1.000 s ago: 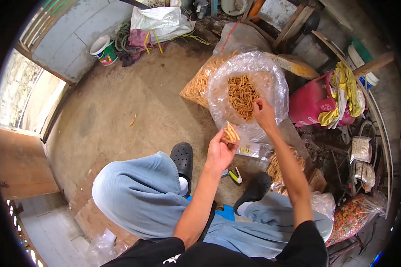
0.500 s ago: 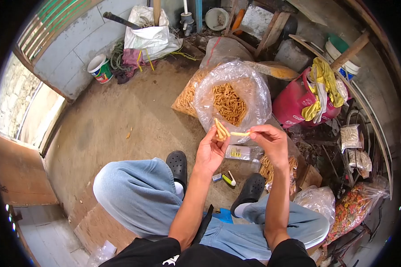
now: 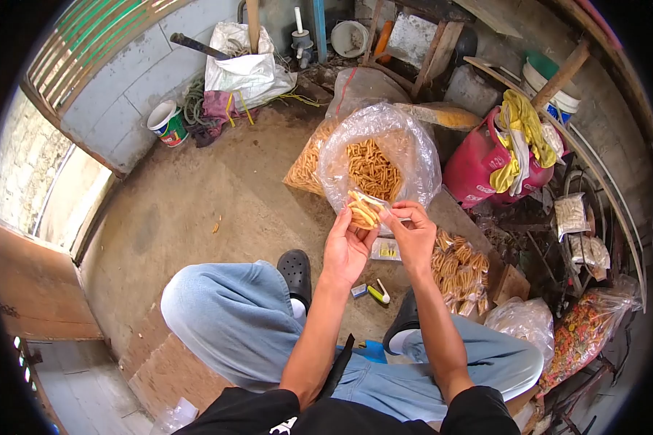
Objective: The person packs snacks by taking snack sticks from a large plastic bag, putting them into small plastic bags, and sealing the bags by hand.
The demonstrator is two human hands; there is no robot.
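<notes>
My left hand (image 3: pixel 347 250) is closed around a small bunch of yellow snack sticks (image 3: pixel 363 211), which seem to sit in a thin clear plastic bag. At the bunch's right side, my right hand (image 3: pixel 412 235) pinches what looks like the bag's edge; the fine detail is too small to be sure. Just beyond both hands stands a large open clear plastic bag (image 3: pixel 432 163), with many brown snack sticks (image 3: pixel 372 170) inside. Filled small snack packs (image 3: pixel 461 272) lie in a pile to the right of my right forearm.
On the floor between my feet are a green-and-white stapler (image 3: pixel 379 291) and a small blue box (image 3: pixel 359 291). A pink tub (image 3: pixel 471 170) draped with yellow cloth stands at right. A white sack (image 3: pixel 247 76) and a paint bucket (image 3: pixel 168 123) are by the far wall.
My right hand has moved left, up to the bunch in my left hand. The single stick that spanned the gap between my hands no longer shows separately. The view has shifted slightly.
</notes>
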